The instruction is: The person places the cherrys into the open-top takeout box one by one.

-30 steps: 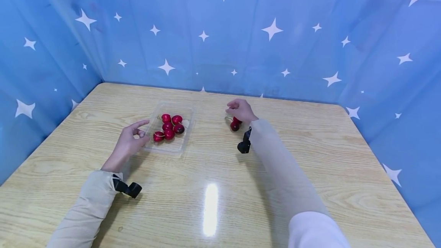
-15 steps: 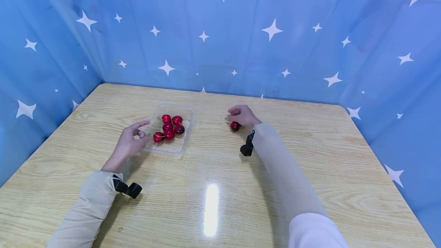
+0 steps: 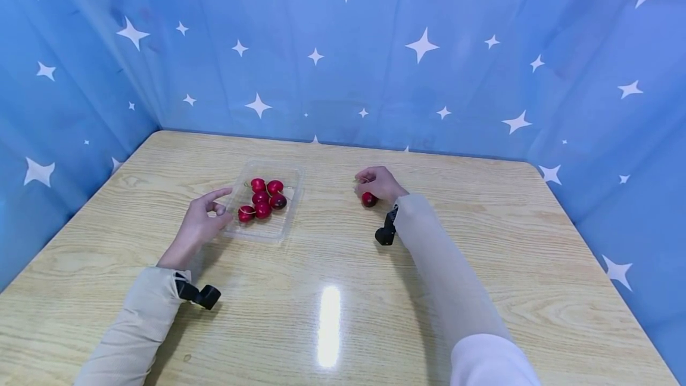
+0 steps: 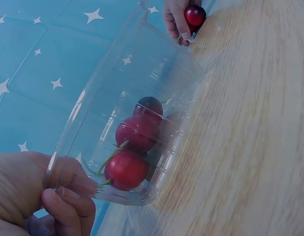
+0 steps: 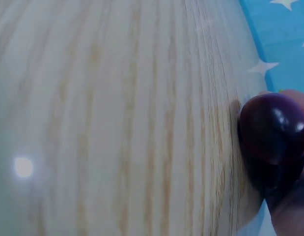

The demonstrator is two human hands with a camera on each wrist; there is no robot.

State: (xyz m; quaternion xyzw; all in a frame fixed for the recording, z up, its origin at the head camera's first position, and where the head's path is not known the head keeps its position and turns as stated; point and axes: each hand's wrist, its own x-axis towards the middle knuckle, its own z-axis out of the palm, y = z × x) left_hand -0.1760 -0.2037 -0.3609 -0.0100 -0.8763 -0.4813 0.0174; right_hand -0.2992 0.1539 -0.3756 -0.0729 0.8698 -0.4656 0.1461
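My left hand (image 3: pixel 202 219) pinches the near-left rim of a clear plastic container (image 3: pixel 284 226); the left wrist view shows thumb and curled fingers at that rim. Several red cherries (image 3: pixel 262 198), some with green stems, lie inside the container. To its right, my right hand (image 3: pixel 382 183) is low over the table with fingers curled at a dark red cherry (image 3: pixel 368 199). A thin stem shows by the fingertips. In the right wrist view this cherry (image 5: pixel 272 128) hides much of the grip. Another dark round shape sits beneath it, partly hidden.
The wooden table (image 3: pixel 321 267) carries the container and the cherries. A blue curtain (image 3: pixel 343 64) with white stars hangs behind it and along both sides. Each wrist wears a small black camera (image 3: pixel 199 293).
My right hand has come down and slightly towards me over the cherries, covering one of the two seen earlier. The visible cherry has shifted slightly right. My left hand and the container stay put.
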